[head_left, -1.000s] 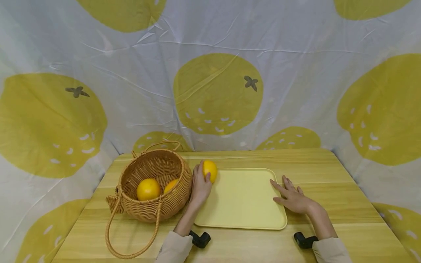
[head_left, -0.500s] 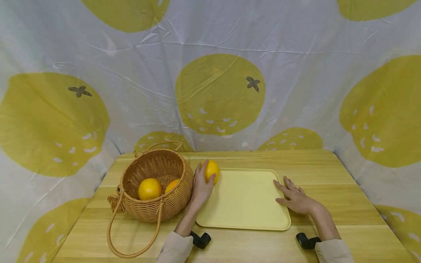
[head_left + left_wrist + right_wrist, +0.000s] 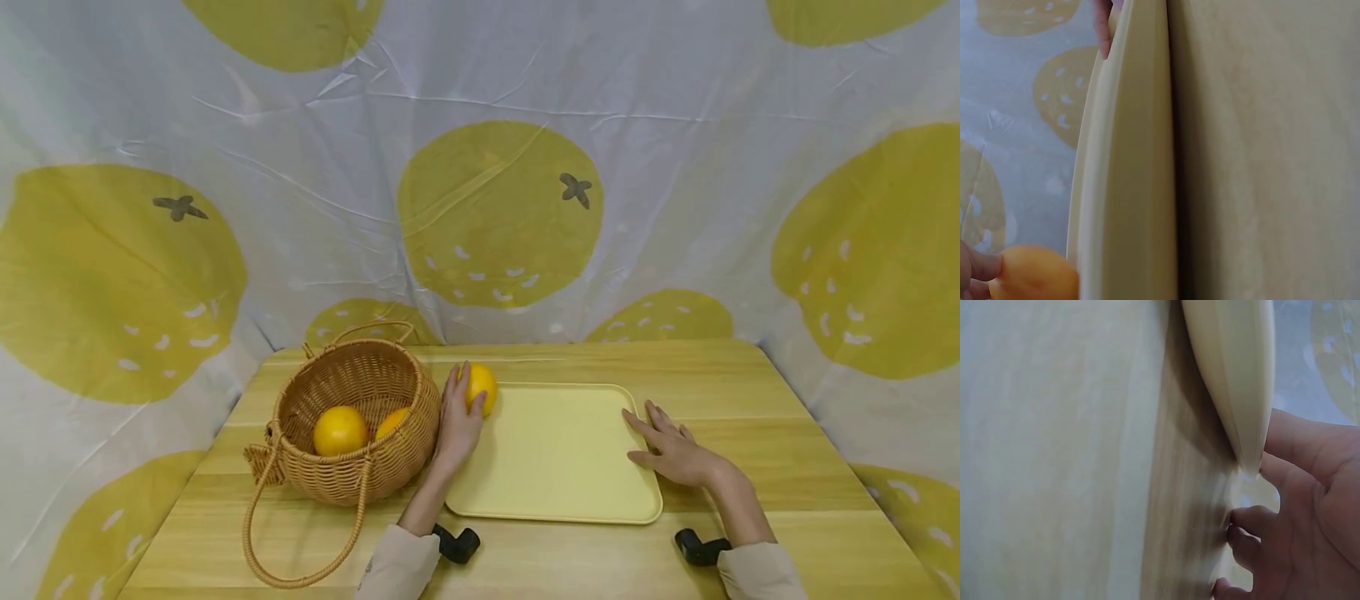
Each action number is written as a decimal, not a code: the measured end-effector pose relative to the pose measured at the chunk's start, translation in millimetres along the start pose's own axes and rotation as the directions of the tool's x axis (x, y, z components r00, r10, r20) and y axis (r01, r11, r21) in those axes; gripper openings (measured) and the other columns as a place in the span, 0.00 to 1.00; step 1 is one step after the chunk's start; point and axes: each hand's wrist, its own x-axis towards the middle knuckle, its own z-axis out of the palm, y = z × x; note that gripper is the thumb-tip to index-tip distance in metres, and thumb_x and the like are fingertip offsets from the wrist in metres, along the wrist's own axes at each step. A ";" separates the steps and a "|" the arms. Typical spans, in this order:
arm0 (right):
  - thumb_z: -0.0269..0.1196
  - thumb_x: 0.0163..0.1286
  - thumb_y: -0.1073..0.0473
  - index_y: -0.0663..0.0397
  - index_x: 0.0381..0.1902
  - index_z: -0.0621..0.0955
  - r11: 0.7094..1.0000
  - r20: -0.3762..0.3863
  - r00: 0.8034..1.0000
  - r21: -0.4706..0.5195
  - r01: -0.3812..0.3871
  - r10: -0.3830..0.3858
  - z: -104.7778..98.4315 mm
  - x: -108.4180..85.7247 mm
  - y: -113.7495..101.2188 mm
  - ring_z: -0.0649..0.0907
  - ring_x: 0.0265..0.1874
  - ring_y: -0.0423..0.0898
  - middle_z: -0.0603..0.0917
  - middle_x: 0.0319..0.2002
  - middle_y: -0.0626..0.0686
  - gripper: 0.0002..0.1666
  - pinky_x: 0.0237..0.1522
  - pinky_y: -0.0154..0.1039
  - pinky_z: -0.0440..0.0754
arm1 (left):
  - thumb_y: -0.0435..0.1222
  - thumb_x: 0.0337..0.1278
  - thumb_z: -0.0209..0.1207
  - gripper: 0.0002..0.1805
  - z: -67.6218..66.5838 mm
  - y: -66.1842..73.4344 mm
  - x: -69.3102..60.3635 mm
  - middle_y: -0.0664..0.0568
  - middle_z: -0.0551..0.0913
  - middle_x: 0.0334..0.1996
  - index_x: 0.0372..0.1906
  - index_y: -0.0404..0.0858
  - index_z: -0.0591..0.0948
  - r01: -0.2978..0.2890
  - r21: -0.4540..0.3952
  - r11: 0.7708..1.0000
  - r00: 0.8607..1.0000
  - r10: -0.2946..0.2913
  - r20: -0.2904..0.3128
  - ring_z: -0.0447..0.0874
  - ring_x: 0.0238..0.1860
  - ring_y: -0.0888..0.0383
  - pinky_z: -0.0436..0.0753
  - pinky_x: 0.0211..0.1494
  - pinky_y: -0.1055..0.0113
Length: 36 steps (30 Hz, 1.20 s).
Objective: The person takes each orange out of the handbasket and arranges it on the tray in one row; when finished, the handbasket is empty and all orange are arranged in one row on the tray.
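Observation:
In the head view, my left hand (image 3: 459, 429) holds an orange (image 3: 481, 388) at the back left corner of a pale yellow tray (image 3: 558, 450), thumb and fingers round its left side. The left wrist view shows the orange (image 3: 1036, 274) low at the left, with fingertips against it. At the tray's right edge is my right hand (image 3: 675, 454), fingers spread, some over the rim and others beside it. In the right wrist view, the thumb and index finger of that hand (image 3: 1310, 506) touch the tray's rim (image 3: 1244, 381); its other fingertips rest on the table.
A wicker basket (image 3: 337, 487) stands left of the tray, close to my left forearm, with two oranges inside, one (image 3: 341, 431) in plain view and one (image 3: 390, 422) partly hidden by the rim. Its front handle (image 3: 300, 582) hangs over the wooden table (image 3: 810, 467). Behind hangs a patterned cloth (image 3: 675, 183).
Little differs: the tray and my right hand lie very slightly farther right than a second ago. My left hand keeps its hold on the orange at the same corner.

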 end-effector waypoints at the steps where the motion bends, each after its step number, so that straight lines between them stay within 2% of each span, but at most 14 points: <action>1: 0.58 0.80 0.48 0.62 0.83 0.53 1.000 -0.001 1.000 0.001 0.000 0.000 -0.2 -0.5 0.1 0.31 0.78 0.76 0.31 0.80 0.76 0.45 0.68 0.80 0.23 | 0.29 0.76 0.54 0.32 -0.1 -0.1 -0.1 0.30 0.53 0.81 0.79 0.30 0.61 -0.004 -0.007 1.000 1.000 0.004 0.005 0.50 0.81 0.32 0.52 0.82 0.36; 8: 0.58 0.80 0.48 0.61 0.83 0.53 1.000 0.003 1.000 0.012 0.000 0.000 -0.7 -0.8 -1.1 0.31 0.78 0.75 0.30 0.80 0.76 0.45 0.68 0.80 0.23 | 0.31 0.76 0.55 0.33 -0.3 -1.7 0.7 0.32 0.52 0.81 0.80 0.33 0.61 0.012 -0.002 1.000 1.000 -0.012 0.015 0.51 0.81 0.33 0.54 0.81 0.36; 16: 0.58 0.80 0.48 0.61 0.83 0.53 1.000 0.001 1.000 0.015 -0.002 0.002 -0.4 -1.4 -1.1 0.31 0.78 0.75 0.30 0.80 0.76 0.45 0.68 0.79 0.23 | 0.30 0.75 0.54 0.34 1.7 1.5 1.1 0.29 0.49 0.82 0.80 0.30 0.60 0.029 0.013 1.000 1.000 -0.028 -0.008 0.46 0.82 0.31 0.50 0.82 0.35; 24: 0.58 0.80 0.49 0.62 0.83 0.52 1.000 0.001 1.000 0.017 0.003 -0.003 -0.9 -1.2 -1.4 0.30 0.78 0.75 0.30 0.80 0.76 0.45 0.69 0.79 0.22 | 0.27 0.74 0.54 0.31 1.8 1.8 0.7 0.32 0.51 0.82 0.78 0.27 0.62 -0.039 0.038 0.999 0.999 0.040 -0.029 0.48 0.82 0.34 0.52 0.83 0.38; 29: 0.58 0.80 0.49 0.61 0.83 0.52 1.000 0.004 1.000 0.016 0.004 -0.004 -0.6 -0.6 -0.7 0.30 0.78 0.75 0.29 0.80 0.76 0.45 0.69 0.79 0.22 | 0.26 0.74 0.55 0.31 -0.5 6.1 -0.3 0.32 0.51 0.82 0.77 0.26 0.63 -0.055 0.027 0.998 0.998 0.056 -0.026 0.47 0.83 0.34 0.51 0.83 0.38; 33: 0.58 0.80 0.49 0.61 0.83 0.52 1.000 0.006 1.000 0.013 0.004 -0.004 -0.2 -0.6 -0.3 0.30 0.78 0.76 0.29 0.80 0.76 0.46 0.68 0.79 0.22 | 0.28 0.74 0.56 0.30 -4.3 15.3 -3.8 0.33 0.52 0.82 0.77 0.27 0.65 -0.080 0.019 0.997 0.997 0.080 -0.022 0.49 0.82 0.34 0.53 0.82 0.37; 36: 0.58 0.80 0.49 0.62 0.83 0.52 1.000 0.004 1.000 0.014 0.004 -0.004 -0.1 -0.9 0.3 0.30 0.78 0.76 0.29 0.80 0.76 0.46 0.68 0.79 0.22 | 0.31 0.76 0.56 0.30 -9.7 28.0 -6.3 0.33 0.53 0.82 0.76 0.29 0.66 -0.106 -0.012 0.994 0.994 0.106 -0.004 0.50 0.82 0.34 0.54 0.82 0.37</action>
